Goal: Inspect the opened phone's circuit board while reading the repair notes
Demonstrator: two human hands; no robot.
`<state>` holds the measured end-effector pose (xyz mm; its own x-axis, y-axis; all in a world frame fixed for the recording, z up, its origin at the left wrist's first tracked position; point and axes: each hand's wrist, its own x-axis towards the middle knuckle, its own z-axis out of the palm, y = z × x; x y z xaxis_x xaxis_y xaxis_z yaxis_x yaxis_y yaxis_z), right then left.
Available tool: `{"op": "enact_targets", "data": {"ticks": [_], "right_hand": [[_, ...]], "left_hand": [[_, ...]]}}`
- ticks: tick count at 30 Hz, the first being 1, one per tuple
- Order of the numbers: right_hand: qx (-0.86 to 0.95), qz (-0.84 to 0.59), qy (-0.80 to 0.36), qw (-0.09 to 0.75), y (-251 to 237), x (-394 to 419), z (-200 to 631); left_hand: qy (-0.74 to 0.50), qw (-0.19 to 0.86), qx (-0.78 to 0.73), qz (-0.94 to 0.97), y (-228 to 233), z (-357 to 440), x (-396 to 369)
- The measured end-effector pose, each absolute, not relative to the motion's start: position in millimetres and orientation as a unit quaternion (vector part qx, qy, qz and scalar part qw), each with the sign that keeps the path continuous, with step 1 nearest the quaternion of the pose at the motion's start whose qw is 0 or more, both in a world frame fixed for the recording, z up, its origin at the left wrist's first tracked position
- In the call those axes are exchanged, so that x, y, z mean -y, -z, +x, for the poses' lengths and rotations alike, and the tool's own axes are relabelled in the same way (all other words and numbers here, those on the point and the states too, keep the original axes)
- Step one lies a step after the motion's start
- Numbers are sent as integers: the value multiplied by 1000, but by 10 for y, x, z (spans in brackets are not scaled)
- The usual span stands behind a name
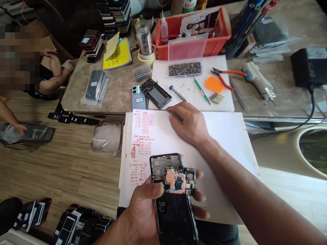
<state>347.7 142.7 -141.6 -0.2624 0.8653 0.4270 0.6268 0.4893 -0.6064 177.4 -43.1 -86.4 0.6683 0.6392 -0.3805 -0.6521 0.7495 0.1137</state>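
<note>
Above plank flooring (81,180), the left hand (143,200) grips a disassembled smartphone (175,214); the right hand (191,124) lies unclenched at the table's (76,97) front edge.

Circuit board (178,180) over phone frame (175,217)

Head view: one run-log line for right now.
left hand: holds opened phone, circuit board on top | right hand: over paper, near screwdriver
</note>
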Motion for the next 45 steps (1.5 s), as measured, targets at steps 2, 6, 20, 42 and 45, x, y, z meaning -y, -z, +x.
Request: {"op": "enact_targets", "data": {"ticks": [2, 6, 20, 42, 45], "right_hand": [[780, -478, -157, 372, 1417, -1427, 3477], [780, -478, -156, 373, 1416, -1426, 3480], [777, -483, -165, 368, 1403, -1417, 3475], [777, -489, -180, 353, 1407, -1433, 3464], [776, -488, -181, 356, 1411, -1432, 3460]], "left_hand": [[-358, 911, -206, -16, 871, 1744, 440], [-370, 905, -210, -18, 866, 1712, 439], [-360, 911, -200, -6, 871, 1690, 445], [-382, 907, -173, -33, 763, 1640, 381], [-402, 900, -165, -44, 749, 1647, 369]]}}
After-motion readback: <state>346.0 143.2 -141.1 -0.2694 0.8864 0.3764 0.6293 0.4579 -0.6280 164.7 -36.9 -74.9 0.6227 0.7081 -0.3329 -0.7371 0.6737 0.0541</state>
